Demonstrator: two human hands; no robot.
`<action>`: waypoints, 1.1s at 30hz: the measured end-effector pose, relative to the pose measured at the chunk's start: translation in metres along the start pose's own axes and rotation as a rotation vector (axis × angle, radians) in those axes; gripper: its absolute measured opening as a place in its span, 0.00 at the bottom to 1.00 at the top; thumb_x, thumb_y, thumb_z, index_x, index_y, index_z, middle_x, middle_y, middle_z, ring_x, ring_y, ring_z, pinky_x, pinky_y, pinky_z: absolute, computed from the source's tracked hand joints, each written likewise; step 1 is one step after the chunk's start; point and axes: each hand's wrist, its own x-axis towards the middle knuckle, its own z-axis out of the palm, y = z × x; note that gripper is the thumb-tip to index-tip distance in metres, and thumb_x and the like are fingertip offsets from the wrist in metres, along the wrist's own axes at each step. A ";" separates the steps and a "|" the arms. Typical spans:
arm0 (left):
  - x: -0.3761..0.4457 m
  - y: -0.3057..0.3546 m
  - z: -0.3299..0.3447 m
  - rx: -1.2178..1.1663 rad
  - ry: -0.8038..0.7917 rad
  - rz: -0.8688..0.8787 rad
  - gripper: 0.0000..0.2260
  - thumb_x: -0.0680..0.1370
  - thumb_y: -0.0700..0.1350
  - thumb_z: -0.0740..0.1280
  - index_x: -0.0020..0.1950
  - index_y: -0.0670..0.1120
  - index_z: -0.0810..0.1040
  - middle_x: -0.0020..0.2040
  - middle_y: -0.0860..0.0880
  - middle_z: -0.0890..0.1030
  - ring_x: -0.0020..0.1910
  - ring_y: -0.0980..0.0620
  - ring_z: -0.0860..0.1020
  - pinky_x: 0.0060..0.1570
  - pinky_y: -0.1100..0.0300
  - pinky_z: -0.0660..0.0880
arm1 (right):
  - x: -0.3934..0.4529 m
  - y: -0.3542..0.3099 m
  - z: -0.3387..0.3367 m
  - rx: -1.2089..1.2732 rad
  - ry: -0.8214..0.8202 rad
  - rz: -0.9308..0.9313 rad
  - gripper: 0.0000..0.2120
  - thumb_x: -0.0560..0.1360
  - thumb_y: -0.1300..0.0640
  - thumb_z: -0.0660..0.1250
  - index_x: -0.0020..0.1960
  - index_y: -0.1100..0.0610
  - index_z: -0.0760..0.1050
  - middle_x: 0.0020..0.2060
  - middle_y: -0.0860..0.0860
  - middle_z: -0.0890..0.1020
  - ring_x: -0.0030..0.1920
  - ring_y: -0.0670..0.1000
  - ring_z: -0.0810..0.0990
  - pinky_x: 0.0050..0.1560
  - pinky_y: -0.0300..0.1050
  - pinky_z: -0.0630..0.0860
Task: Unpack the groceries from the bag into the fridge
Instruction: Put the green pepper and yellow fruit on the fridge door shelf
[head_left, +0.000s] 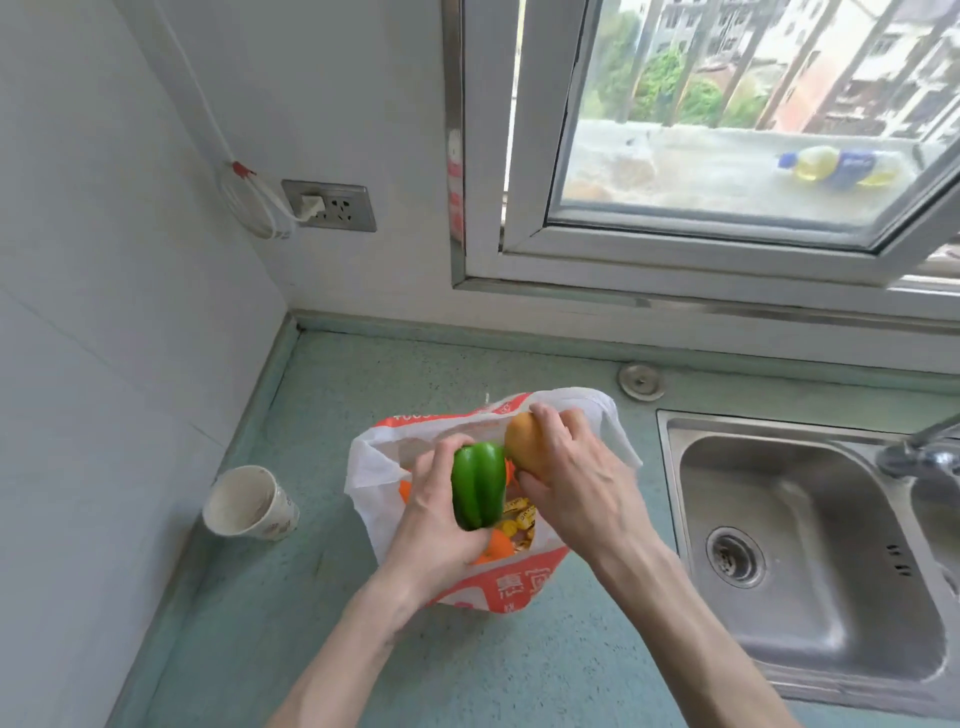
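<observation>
A white and orange plastic grocery bag (374, 467) stands open on the green countertop (332, 623). My left hand (431, 525) grips a green bell pepper (478, 491) just above the bag's mouth. My right hand (576, 483) holds a yellow-orange fruit (524, 441) beside the pepper, over the bag's far rim. Inside the bag I see an orange item (496, 548) and yellow wrapped packets (519, 514). No fridge is in view.
A white paper cup (249, 504) lies tilted on the counter left of the bag, near the white wall. A steel sink (810, 561) with a tap (919, 452) lies to the right. A wall socket (330, 205) and a window (727, 130) are behind.
</observation>
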 end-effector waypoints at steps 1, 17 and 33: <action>-0.004 0.004 -0.002 -0.016 0.001 0.000 0.35 0.61 0.55 0.72 0.67 0.64 0.65 0.61 0.54 0.69 0.62 0.56 0.72 0.57 0.62 0.73 | -0.006 -0.002 -0.008 0.011 0.028 -0.003 0.29 0.77 0.44 0.68 0.74 0.46 0.61 0.63 0.49 0.72 0.59 0.56 0.80 0.43 0.51 0.78; -0.070 0.079 -0.029 -0.209 0.282 0.133 0.42 0.67 0.52 0.84 0.73 0.63 0.62 0.63 0.56 0.74 0.59 0.58 0.78 0.51 0.68 0.78 | -0.087 -0.003 -0.088 0.287 0.270 -0.110 0.33 0.76 0.41 0.72 0.76 0.47 0.63 0.66 0.44 0.77 0.57 0.51 0.81 0.48 0.43 0.74; -0.162 0.131 0.016 -0.244 0.205 0.243 0.37 0.70 0.38 0.81 0.72 0.59 0.68 0.67 0.55 0.75 0.64 0.52 0.79 0.56 0.62 0.81 | -0.191 0.042 -0.121 0.498 0.377 -0.031 0.28 0.75 0.40 0.73 0.69 0.43 0.66 0.56 0.38 0.77 0.49 0.47 0.80 0.47 0.47 0.77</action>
